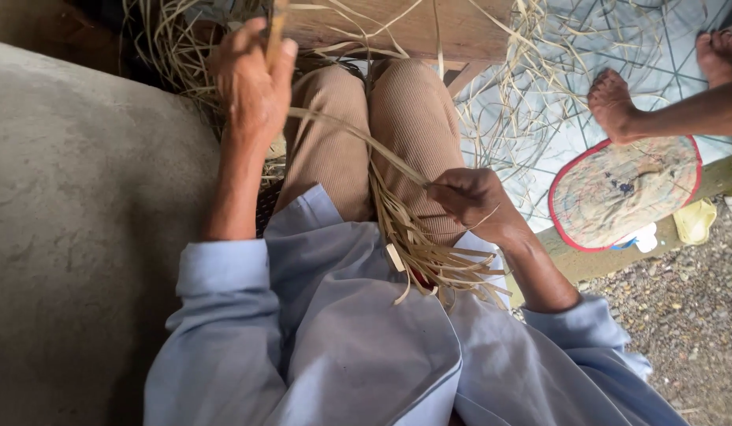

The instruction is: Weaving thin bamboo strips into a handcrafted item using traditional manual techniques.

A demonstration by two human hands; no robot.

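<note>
Straw strip stretched between left hand and right hand grip

Two hands, two bare feet, one round fan, countless straw strips.

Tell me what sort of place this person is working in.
Probably an outdoor or open-sided spot for hand weaving, at a home or small workshop. Both hands, left hand and right hand, hold pale strips, loose strips litter the floor, and gravel lies beside a woven fan.
</note>
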